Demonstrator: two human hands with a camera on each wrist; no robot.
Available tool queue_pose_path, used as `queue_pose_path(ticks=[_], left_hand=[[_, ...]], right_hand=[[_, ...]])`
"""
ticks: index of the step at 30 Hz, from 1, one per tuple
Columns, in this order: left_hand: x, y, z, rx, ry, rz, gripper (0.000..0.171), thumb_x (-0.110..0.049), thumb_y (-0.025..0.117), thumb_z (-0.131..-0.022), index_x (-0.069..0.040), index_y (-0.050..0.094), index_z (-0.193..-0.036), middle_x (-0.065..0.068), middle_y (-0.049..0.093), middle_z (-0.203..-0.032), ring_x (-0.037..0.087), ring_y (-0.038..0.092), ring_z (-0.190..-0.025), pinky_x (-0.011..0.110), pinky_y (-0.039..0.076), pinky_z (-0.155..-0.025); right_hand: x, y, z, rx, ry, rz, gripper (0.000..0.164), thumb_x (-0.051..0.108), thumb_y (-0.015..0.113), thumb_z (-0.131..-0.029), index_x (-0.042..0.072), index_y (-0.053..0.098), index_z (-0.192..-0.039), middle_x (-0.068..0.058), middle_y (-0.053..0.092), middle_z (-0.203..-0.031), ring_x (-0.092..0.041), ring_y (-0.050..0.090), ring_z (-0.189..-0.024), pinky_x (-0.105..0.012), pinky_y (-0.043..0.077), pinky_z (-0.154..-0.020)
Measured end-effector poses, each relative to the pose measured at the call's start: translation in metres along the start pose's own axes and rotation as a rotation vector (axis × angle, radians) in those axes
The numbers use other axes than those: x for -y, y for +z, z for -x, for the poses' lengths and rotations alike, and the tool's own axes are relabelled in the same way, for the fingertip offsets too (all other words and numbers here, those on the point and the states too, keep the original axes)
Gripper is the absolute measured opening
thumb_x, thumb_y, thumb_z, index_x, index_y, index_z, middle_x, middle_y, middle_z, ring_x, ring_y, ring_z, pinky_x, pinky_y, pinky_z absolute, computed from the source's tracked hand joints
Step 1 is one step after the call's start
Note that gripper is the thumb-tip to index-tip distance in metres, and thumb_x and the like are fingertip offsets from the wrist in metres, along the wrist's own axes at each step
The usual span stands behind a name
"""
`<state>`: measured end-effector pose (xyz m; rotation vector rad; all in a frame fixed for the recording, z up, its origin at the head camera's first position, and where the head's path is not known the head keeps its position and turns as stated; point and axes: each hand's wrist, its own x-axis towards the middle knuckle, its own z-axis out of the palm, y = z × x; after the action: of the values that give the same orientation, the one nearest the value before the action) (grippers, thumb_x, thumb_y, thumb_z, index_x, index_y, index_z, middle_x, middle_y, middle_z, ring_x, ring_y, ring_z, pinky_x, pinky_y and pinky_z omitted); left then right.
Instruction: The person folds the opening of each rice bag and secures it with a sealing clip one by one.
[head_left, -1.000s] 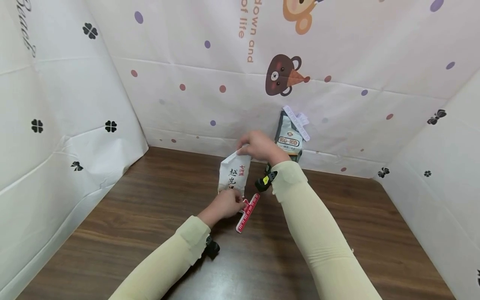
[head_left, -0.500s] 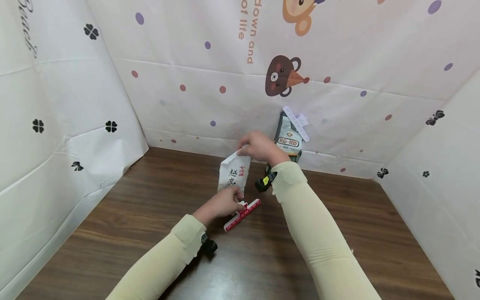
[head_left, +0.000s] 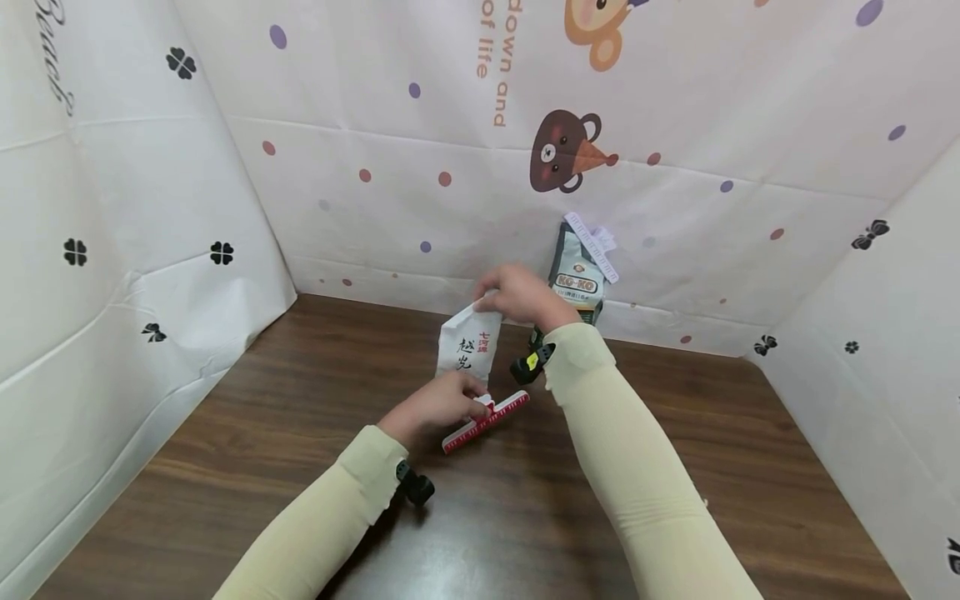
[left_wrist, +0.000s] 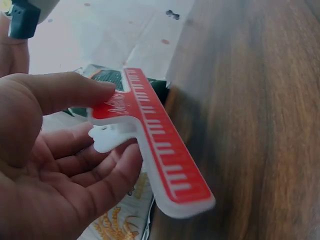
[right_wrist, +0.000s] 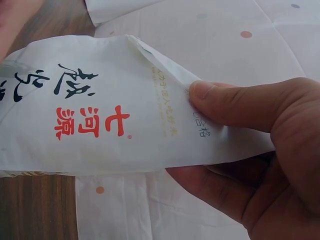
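My left hand (head_left: 441, 402) pinches a red and white bag clip (head_left: 486, 422) by its handle, thumb on the red face and fingers beneath. In the left wrist view the long bar of the clip (left_wrist: 167, 145), marked like a piano keyboard, points away from the palm. My right hand (head_left: 522, 293) grips the top of a white bag (head_left: 468, 340) with black and red lettering, which stands upright. Seen from the right wrist, thumb and fingers press the bag's (right_wrist: 95, 115) upper end together, with one top corner creased. The left hand covers the lower part of the bag in the head view.
A green and silver KO-KO bag (head_left: 576, 285) with a white clip (head_left: 592, 247) across its top leans against the back sheet, partly behind my right wrist. Printed white sheets (head_left: 360, 208) enclose the brown wood-grain table (head_left: 300, 400) at back and sides.
The red clip has turned in my left hand from steep to flatter, its bar now slanting up to the right. The left hand has shifted slightly up and left. The right hand stays in place.
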<state>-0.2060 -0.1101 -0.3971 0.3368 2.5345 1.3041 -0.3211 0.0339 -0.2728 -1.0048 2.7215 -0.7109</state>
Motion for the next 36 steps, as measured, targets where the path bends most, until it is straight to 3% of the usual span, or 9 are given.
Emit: queue_pose_path(ticks=[9,21,36], left_hand=[[-0.003,-0.012,0.003,-0.108,-0.056,0.034,0.02,-0.031,0.073,-0.086,-0.016,0.074,-0.099,0.003,0.064,-0.102,0.022,0.054,-0.097,0.035,0.048,-0.078],[0.0,-0.025,0.01,-0.223,-0.057,0.026,0.019,-0.029,0.077,-0.082,-0.019,0.075,-0.098,0.001,0.066,-0.093,0.02,0.057,-0.088,0.031,0.048,-0.071],[0.005,-0.048,0.019,-0.269,-0.043,0.082,0.025,-0.028,0.077,-0.083,-0.016,0.074,-0.105,0.004,0.067,-0.097,0.022,0.057,-0.09,0.03,0.048,-0.072]], right_hand=[[0.0,-0.002,0.0,-0.001,-0.001,0.0,0.009,0.025,0.066,-0.092,0.019,0.072,-0.095,-0.001,0.064,-0.102,-0.021,0.058,-0.091,-0.033,0.054,-0.073],[-0.001,-0.002,-0.001,-0.003,-0.008,0.008,0.009,0.025,0.067,-0.091,0.02,0.073,-0.095,0.0,0.065,-0.102,-0.021,0.056,-0.092,-0.033,0.053,-0.074],[0.0,-0.001,-0.001,-0.002,-0.013,0.009,0.009,0.025,0.067,-0.091,0.02,0.074,-0.095,0.0,0.066,-0.102,-0.021,0.057,-0.091,-0.032,0.054,-0.073]])
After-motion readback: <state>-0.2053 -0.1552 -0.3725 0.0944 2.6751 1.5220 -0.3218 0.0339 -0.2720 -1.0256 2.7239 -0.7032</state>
